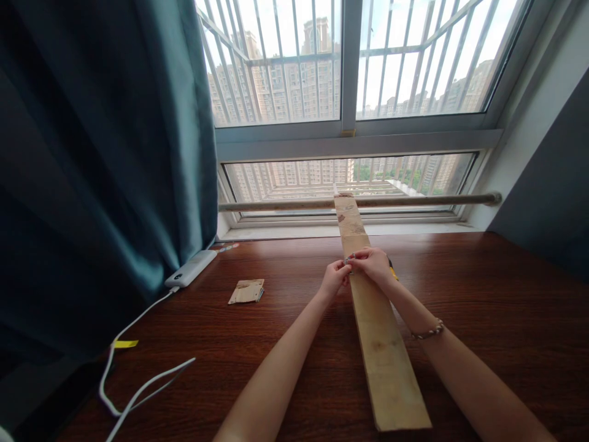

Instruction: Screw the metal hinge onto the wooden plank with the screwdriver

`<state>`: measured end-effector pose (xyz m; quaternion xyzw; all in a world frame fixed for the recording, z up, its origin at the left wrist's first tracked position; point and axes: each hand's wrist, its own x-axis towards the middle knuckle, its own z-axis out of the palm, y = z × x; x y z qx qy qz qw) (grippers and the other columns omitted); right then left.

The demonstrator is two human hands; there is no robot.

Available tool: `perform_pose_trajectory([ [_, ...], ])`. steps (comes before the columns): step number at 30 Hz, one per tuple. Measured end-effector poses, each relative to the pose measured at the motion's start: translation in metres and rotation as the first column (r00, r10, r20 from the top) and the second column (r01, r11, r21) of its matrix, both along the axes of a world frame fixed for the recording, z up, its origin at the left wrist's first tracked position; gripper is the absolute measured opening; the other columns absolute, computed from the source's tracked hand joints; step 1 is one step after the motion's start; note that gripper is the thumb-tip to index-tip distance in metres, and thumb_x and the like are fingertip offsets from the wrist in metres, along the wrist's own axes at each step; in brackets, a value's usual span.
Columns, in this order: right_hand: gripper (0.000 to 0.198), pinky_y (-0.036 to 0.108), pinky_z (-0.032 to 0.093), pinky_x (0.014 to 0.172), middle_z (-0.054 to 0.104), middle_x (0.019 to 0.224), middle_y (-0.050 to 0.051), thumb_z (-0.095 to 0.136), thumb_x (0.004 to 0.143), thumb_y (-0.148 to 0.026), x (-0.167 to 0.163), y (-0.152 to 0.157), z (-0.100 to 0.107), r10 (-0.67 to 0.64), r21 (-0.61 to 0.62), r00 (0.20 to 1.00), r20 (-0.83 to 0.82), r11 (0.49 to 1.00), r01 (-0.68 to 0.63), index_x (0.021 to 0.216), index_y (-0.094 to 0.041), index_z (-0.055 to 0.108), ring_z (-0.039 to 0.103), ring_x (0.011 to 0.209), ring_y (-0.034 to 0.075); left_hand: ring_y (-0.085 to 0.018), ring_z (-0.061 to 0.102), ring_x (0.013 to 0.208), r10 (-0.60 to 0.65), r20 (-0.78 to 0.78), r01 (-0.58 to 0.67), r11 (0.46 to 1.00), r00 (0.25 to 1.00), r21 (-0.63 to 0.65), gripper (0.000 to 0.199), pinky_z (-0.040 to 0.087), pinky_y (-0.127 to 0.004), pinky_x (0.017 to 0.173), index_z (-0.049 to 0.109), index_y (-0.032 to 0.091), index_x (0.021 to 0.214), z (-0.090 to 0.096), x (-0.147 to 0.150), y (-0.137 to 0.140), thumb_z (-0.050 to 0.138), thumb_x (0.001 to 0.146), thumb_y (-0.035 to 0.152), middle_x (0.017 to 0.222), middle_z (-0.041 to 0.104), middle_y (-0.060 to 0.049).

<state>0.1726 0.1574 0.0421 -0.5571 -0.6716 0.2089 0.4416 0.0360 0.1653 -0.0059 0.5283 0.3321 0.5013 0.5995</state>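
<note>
Left hand (335, 279) and right hand (374, 265) meet over wooden board (384, 344) on desk (193, 325); each grip pinched on small metallic piece (349, 259), details unclear. Yellow-black object (392, 270), partly hidden, beside right hand; cardboard pieces (246, 291) lie left of board.

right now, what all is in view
plank: 1, pale wood, tabletop centre-right
small item: count unclear, greyish, between fingertips
cardboard: count unclear, brown, left of plank
phone-like device: 1, white, by curtain
cable: at least 1, white, lower left
strip: 1, yellow, beside cable
object: 1, yellow-black, by right wrist
tabletop: 1, reddish-brown, below window
curtain: 1, blue, left
rail: 1, pale, across window
window: 1, grey-framed, ahead
bars: many, grey, outside
buildings: several, beige, outside
bracelet: 1, brownish, right wrist
left grip: 1, bare, plank's left edge
right grip: 1, bare, over plank
</note>
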Motion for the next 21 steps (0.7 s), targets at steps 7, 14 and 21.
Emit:
perform_pose_trajectory([
  [7,0.021,0.023,0.042,0.060,0.068,0.072,0.002,0.067,0.061,-0.036,-0.0002,0.0041,-0.0035,-0.011,-0.016,1.000,-0.029,1.000,0.010,0.073,-0.020,0.074,0.061,0.067,0.016,-0.004,0.035,0.032,0.003,0.003,-0.003,1.000,1.000,-0.003,0.028,0.023,-0.020,0.036,0.050,0.014,0.061,0.0009,0.0009,-0.0013,0.064,0.064,0.037,0.041,0.042,0.007],
  [14,0.022,0.024,0.039,0.056,0.069,0.070,0.002,0.068,0.058,-0.038,-0.0050,0.0020,-0.0019,-0.115,-0.032,0.993,-0.023,0.993,0.114,0.071,-0.021,0.073,0.060,0.063,0.016,-0.005,0.035,0.030,-0.011,-0.028,0.011,1.000,1.000,-0.002,0.028,0.023,-0.020,0.035,0.048,0.014,0.060,-0.0017,-0.0005,0.0011,0.062,0.065,0.039,0.039,0.042,0.006],
  [21,0.021,0.022,0.037,0.053,0.067,0.069,0.000,0.067,0.059,-0.038,-0.0055,-0.0004,-0.0010,-0.099,0.008,0.995,-0.024,0.995,0.100,0.071,-0.022,0.073,0.058,0.062,0.014,-0.005,0.035,0.031,-0.019,-0.030,0.019,1.000,0.999,-0.005,0.029,0.024,-0.020,0.035,0.049,0.014,0.061,-0.0062,-0.0008,0.0041,0.062,0.065,0.040,0.040,0.042,0.007],
])
